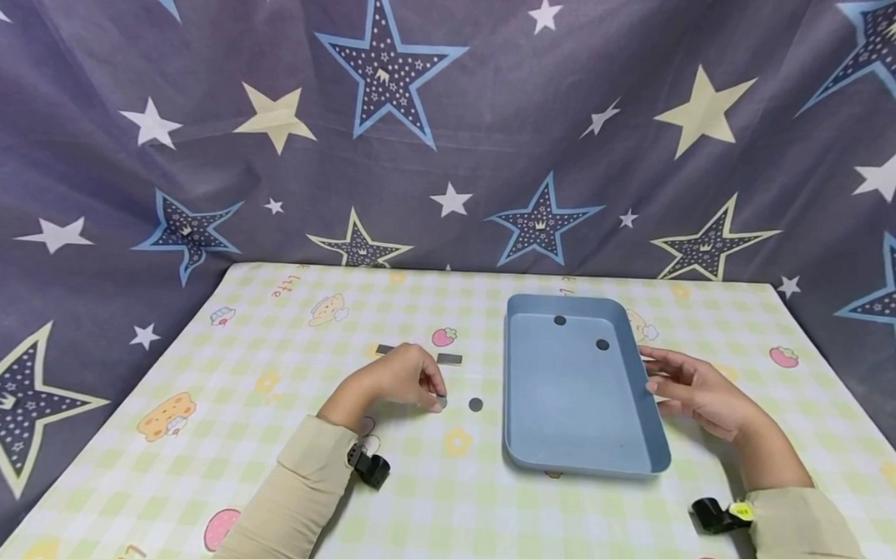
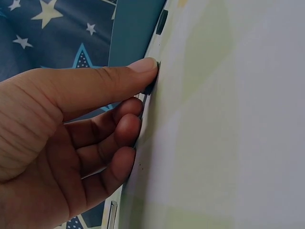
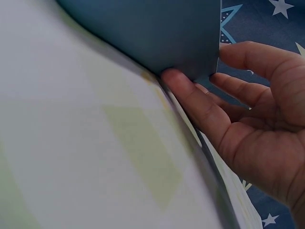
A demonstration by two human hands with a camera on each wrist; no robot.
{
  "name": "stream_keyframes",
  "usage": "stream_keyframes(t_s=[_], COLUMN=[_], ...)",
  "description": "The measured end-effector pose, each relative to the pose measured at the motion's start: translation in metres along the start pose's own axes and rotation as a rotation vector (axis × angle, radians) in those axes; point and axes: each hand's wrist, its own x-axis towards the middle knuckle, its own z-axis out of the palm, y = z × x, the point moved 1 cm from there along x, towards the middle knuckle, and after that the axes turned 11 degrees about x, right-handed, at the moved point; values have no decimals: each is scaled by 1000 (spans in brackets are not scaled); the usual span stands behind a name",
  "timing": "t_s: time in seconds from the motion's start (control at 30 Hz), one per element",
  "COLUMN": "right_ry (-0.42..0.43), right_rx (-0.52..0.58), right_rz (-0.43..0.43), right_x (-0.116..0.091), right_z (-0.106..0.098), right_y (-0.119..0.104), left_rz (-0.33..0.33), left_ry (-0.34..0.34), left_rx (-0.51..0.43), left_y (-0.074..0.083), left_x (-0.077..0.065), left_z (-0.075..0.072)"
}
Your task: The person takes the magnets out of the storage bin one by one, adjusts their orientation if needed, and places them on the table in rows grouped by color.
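Observation:
My left hand (image 1: 402, 376) is low over the table, left of the tray. Its thumb and index finger pinch a small dark disc (image 2: 149, 88), mostly hidden by the thumb in the left wrist view. A second dark disc (image 1: 476, 404) lies on the cloth just to the right. The blue-grey rectangular tray (image 1: 514, 399) holds two more dark discs, one nearer the back (image 1: 560, 320) and one at the right (image 1: 602, 345). Beside the tray's right wall, my right hand (image 1: 701, 395) rests its fingertips and thumb against the outside, fingers loosely bent.
Two small dark flat rectangular pieces lie behind my left hand, one at the left (image 1: 386, 349) and one at the right (image 1: 449, 359). A green-and-white checked cloth (image 1: 438, 512) covers the table. Behind its far edge hangs a star-patterned curtain (image 1: 484, 148).

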Motion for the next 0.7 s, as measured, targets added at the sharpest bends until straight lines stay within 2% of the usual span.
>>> stream_keyframes(t_s=[0.23, 0.7], right_ry=[-1, 4], right_rx=[0, 6], right_rz=[1, 0], right_x=[0, 0], right_z=[1, 1], right_y=[0, 0], left_rz=[-10, 11], left_ry=[-12, 10], left_rx=[8, -21], left_y=[-2, 0], left_x=[0, -1], left_z=[1, 0])
